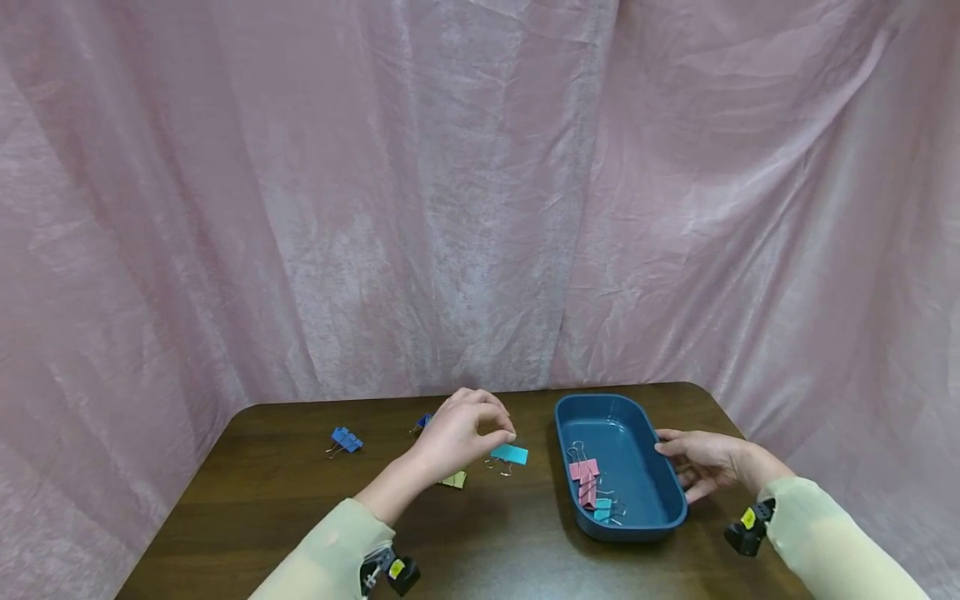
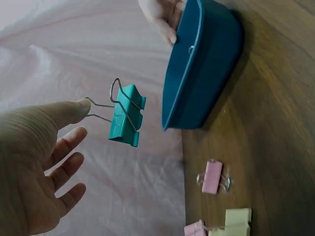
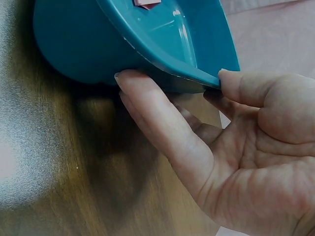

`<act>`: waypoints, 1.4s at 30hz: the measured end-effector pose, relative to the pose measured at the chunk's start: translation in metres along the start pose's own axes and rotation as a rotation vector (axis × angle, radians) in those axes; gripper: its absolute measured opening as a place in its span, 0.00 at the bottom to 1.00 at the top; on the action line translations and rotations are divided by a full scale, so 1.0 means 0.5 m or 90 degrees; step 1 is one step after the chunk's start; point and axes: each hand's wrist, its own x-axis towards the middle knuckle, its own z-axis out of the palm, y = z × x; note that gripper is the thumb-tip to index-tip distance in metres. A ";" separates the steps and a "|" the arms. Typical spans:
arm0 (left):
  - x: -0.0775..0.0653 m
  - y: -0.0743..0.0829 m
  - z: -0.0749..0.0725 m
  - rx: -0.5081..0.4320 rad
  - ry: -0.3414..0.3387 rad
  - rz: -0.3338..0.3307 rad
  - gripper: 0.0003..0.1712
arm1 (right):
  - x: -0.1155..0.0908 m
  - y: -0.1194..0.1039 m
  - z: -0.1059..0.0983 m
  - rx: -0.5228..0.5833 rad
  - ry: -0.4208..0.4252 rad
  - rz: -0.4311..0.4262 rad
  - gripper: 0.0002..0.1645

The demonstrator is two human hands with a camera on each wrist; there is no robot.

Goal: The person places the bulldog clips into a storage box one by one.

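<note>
My left hand pinches a teal binder clip by one wire handle between thumb and index finger, the other fingers spread apart. The clip hangs in the air to the left of a blue plastic tray. Two pink binder clips and a turquoise binder clip lie at the tray's near left. At the tray's right side, my right hand holds the rim, thumb on top and fingers beneath and along the outer wall.
On the brown table lie a blue binder clip at the left and a darker blue one partly behind my left hand. Yellow-green clips and pink clips sit under that hand. A pink curtain hangs behind the table.
</note>
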 end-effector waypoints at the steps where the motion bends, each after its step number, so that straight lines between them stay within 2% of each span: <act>1: 0.004 0.003 0.003 0.002 -0.001 0.002 0.03 | 0.000 0.000 0.000 0.002 -0.002 0.000 0.37; 6: 0.021 0.020 0.016 0.001 -0.006 0.012 0.03 | 0.001 -0.001 0.000 0.002 -0.012 -0.004 0.37; 15: 0.035 0.036 0.034 0.006 -0.011 0.027 0.03 | 0.002 0.000 0.000 0.004 -0.004 -0.004 0.36; 18: 0.039 0.038 0.038 0.003 -0.018 0.024 0.03 | 0.002 0.001 0.002 0.010 0.003 0.001 0.35; 24: 0.052 0.044 0.048 0.006 -0.026 0.018 0.03 | 0.003 0.001 -0.001 0.007 -0.017 -0.008 0.37; 36: 0.095 0.057 0.075 0.032 -0.027 0.038 0.02 | 0.001 0.001 -0.002 0.009 -0.007 -0.006 0.36; 42: 0.114 0.061 0.089 0.037 -0.038 0.027 0.02 | 0.003 0.002 -0.002 0.007 -0.021 -0.009 0.37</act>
